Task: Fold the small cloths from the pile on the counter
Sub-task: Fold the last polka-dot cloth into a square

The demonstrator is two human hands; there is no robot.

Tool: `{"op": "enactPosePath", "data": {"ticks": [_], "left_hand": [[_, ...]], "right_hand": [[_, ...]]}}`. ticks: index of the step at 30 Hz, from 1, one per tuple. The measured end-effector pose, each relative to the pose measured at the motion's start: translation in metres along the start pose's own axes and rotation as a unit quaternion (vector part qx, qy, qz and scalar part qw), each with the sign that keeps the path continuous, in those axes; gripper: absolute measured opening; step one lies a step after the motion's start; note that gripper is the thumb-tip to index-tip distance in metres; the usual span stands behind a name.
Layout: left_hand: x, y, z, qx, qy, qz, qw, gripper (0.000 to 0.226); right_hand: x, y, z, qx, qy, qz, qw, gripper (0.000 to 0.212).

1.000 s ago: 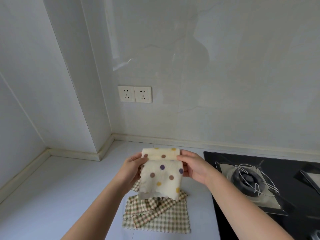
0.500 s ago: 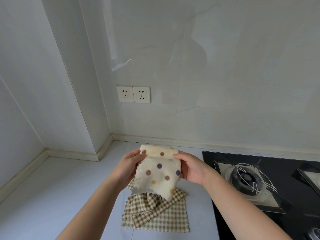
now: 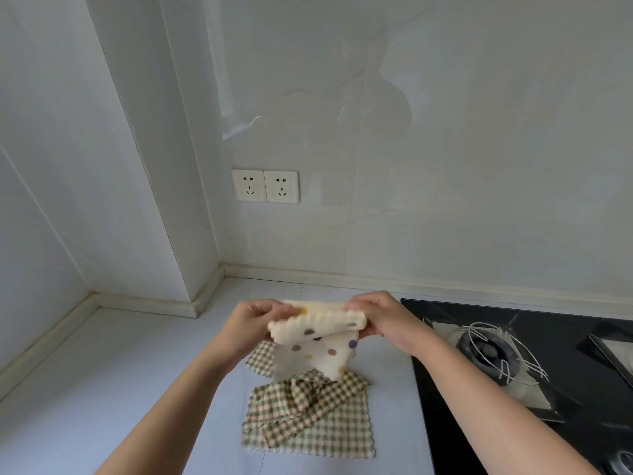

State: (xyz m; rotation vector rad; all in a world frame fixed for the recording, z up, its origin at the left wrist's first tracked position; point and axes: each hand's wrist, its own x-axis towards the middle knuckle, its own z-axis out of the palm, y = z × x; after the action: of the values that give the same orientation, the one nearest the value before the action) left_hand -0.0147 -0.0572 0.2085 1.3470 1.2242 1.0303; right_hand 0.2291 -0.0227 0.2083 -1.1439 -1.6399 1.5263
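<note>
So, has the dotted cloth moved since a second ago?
Yes. The top of the dotted cloth now rolls toward the person, and its hanging end sits slightly higher against the checked cloths.

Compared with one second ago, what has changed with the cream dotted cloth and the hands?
The left hand and right hand turned the top of the cream dotted cloth over toward the person; less hangs down. Both still pinch it. The green checked cloths on the counter stayed put.
</note>
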Motion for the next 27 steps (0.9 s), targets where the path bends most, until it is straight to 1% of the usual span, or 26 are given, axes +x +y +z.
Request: {"op": "enactPosePath", "data": {"ticks": [1,2,4,6,7,8,9,11,12,14,17,19,20,22,23,24,27], "left_hand": [[0.001,-0.001,0.000,0.032,0.012,0.017,0.999,0.011],[0.002,-0.002,0.000,0.058,0.021,0.025,0.998,0.010],[0.004,-0.004,-0.002,0.082,0.033,0.015,0.996,0.034],[0.006,-0.003,-0.005,0.146,0.022,0.025,0.989,0.052],[0.007,-0.001,-0.005,0.199,0.001,0.040,0.979,0.053],[0.006,0.002,-0.003,0.242,-0.022,0.057,0.968,0.046],[0.006,0.005,0.000,0.270,-0.039,0.073,0.959,0.034],[0.005,0.011,0.007,0.272,-0.039,0.106,0.956,0.013],[0.003,0.012,0.010,0.247,-0.027,0.114,0.962,0.011],[-0.001,0.013,0.010,0.190,0.008,0.113,0.975,0.014],[-0.005,0.007,0.005,0.170,0.040,0.109,0.979,0.018],[-0.009,0.004,0.005,0.169,0.045,0.121,0.977,0.021],[-0.012,0.004,0.007,0.176,0.045,0.132,0.975,0.027],[-0.017,0.006,0.010,0.202,0.029,0.171,0.964,0.044],[-0.019,0.008,0.011,0.219,0.017,0.196,0.956,0.048],[-0.020,0.010,0.011,0.246,0.005,0.223,0.943,0.048],[-0.020,0.015,0.009,0.341,-0.012,0.279,0.898,0.033]], "right_hand": [[-0.001,-0.001,0.000,-0.056,0.013,-0.028,0.998,0.012],[-0.002,-0.003,0.002,-0.105,0.021,-0.054,0.993,0.017],[-0.002,-0.004,0.007,-0.159,0.032,-0.082,0.983,0.029],[-0.003,-0.008,0.013,-0.177,0.034,-0.105,0.978,0.043],[-0.003,-0.011,0.018,-0.185,0.032,-0.120,0.975,0.050],[-0.003,-0.014,0.022,-0.190,0.031,-0.132,0.972,0.056],[-0.002,-0.016,0.025,-0.186,0.029,-0.140,0.972,0.058],[-0.001,-0.017,0.025,-0.165,0.017,-0.132,0.977,0.055],[-0.001,-0.017,0.023,-0.162,0.009,-0.118,0.980,0.052],[-0.003,-0.014,0.016,-0.176,0.004,-0.096,0.980,0.044],[-0.010,-0.009,0.007,-0.170,0.033,-0.102,0.980,0.025],[-0.013,-0.007,0.006,-0.158,0.064,-0.115,0.979,0.021],[-0.015,-0.007,0.006,-0.155,0.075,-0.123,0.977,0.022],[-0.016,-0.009,0.010,-0.150,0.085,-0.143,0.975,0.025],[-0.017,-0.010,0.013,-0.147,0.085,-0.154,0.973,0.027],[-0.018,-0.012,0.014,-0.146,0.083,-0.166,0.972,0.027],[-0.021,-0.018,0.016,-0.168,0.082,-0.182,0.965,0.026]]}}
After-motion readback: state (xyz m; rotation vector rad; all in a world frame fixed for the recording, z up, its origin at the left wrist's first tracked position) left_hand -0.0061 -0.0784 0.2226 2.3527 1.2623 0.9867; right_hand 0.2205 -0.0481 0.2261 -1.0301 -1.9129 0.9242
